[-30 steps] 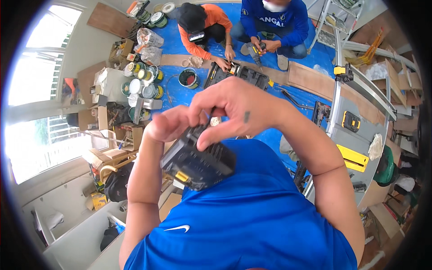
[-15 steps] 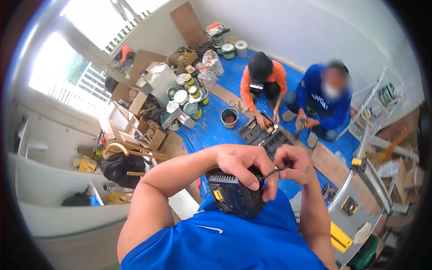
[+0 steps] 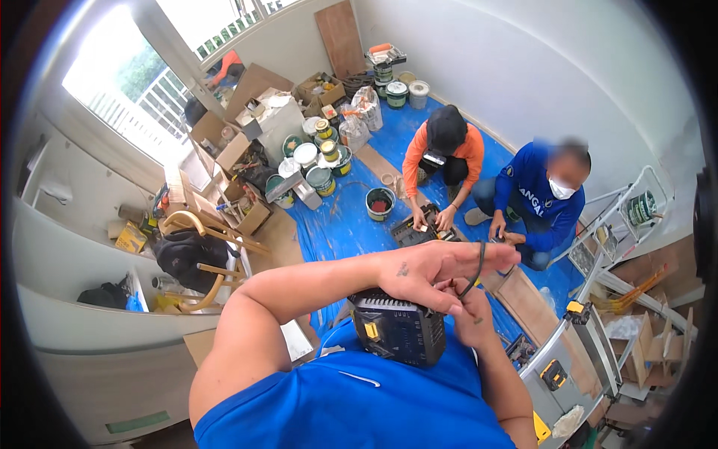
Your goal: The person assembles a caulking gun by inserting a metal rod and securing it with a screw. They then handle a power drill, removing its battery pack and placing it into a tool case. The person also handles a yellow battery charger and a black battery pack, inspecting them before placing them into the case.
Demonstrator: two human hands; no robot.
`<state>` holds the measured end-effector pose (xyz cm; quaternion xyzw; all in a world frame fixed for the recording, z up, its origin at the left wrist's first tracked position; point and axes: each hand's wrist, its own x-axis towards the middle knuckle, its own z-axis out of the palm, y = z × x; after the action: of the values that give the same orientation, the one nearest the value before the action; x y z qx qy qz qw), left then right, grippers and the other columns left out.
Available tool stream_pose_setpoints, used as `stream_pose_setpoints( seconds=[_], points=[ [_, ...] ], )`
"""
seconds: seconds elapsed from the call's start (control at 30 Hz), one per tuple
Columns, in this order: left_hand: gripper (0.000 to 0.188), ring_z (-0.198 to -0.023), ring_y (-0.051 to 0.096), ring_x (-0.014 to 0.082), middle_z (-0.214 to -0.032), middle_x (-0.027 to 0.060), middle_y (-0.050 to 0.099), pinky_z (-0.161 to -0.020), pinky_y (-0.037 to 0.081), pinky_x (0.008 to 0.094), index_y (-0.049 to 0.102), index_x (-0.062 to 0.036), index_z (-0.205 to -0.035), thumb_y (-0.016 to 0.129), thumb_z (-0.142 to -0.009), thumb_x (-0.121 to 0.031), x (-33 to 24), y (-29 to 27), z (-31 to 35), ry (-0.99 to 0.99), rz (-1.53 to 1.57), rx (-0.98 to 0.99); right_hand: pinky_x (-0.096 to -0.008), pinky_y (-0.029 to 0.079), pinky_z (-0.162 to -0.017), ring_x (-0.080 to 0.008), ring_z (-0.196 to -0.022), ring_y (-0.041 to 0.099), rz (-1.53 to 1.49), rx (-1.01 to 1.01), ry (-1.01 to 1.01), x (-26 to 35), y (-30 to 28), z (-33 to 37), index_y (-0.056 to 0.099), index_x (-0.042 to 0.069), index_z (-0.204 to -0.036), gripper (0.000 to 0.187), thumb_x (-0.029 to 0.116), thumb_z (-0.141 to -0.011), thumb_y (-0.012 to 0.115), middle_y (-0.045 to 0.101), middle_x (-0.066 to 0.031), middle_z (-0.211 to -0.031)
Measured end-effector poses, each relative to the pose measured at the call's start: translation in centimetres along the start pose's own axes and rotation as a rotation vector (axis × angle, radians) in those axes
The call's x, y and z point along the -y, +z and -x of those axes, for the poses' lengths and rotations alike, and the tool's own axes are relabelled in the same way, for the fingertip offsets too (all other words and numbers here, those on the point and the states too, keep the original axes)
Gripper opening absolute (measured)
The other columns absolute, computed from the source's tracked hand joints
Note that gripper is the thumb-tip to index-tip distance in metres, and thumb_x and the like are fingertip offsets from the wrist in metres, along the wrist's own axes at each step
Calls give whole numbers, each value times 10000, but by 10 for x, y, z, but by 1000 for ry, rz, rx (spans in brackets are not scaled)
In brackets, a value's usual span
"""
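A black vented battery charger (image 3: 400, 329) with a yellow tab is tucked against my blue shirt, beneath my left wrist. My left hand (image 3: 430, 273) reaches across above it with the fingers stretched out to the right. A thin black cord (image 3: 479, 271) loops over those fingers. Just below them my right hand (image 3: 473, 314) is closed, pinching the cord near the left fingertips; part of its fingers is hidden behind the left hand.
Two people crouch ahead on blue sheeting (image 3: 336, 224) by an open black tool case (image 3: 419, 230). Paint tins (image 3: 320, 179) and a bucket (image 3: 380, 203) stand front left. A stepladder (image 3: 609, 232) is at the right; a chair with a black bag (image 3: 187, 258) at the left.
My left hand has let go of the charger and straightened its fingers, with the cord now looped over them. My right hand has moved down and left, under the left fingers.
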<state>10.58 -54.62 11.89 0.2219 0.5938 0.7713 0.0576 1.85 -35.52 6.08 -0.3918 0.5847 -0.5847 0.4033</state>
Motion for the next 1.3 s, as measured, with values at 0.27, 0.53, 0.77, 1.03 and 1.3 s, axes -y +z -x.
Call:
stream_pose_setpoints(
  seconds=[0.27, 0.53, 0.77, 1.03, 1.3],
  points=[
    [1011, -1551, 282, 269, -1670, 203, 296, -1235, 261, 406, -38, -54, -1660, 634, -907, 6, 1, -5, 7, -11, 18, -33, -294, 488, -566, -184, -581, 645, 434, 301, 363, 90, -76, 70, 692, -7, -913, 174, 158, -880, 734, 631, -84, -628],
    [782, -863, 745, 210, -1066, 178, 754, -881, 564, 340, 221, 21, -1611, 637, -964, -121, 8, 7, -25, -277, 229, 368, -243, 368, -570, -83, -663, 501, 294, -430, -35, 101, -68, -19, 662, 27, -944, 132, 129, -1009, 608, 587, 11, -790],
    [819, -1405, 471, 302, -1552, 240, 434, -1188, 328, 399, 185, 21, -1633, 632, -957, -99, 9, 3, -5, 11, 12, 87, -291, 416, -546, -145, -572, 542, 255, 35, 124, 8, -29, 27, 670, 33, -923, 136, 157, -966, 634, 595, -43, -671],
    [692, -1171, 669, 262, -1248, 216, 707, -1031, 489, 361, 290, 87, -1575, 596, -1004, -156, -2, 5, -4, -279, 26, 155, -298, 384, -499, -155, -504, 508, 697, 72, -166, 130, -55, 47, 675, 0, -882, 98, 55, -822, 728, 587, -66, -635],
    [691, -1190, 627, 188, -1333, 184, 651, -974, 485, 349, 285, 31, -1595, 605, -1014, -165, -11, 6, -11, -183, 62, 319, -285, 416, -556, -100, -609, 554, 555, -9, -360, -14, -75, -16, 649, 33, -859, 248, 248, -979, 675, 607, -19, -719]
  ],
)
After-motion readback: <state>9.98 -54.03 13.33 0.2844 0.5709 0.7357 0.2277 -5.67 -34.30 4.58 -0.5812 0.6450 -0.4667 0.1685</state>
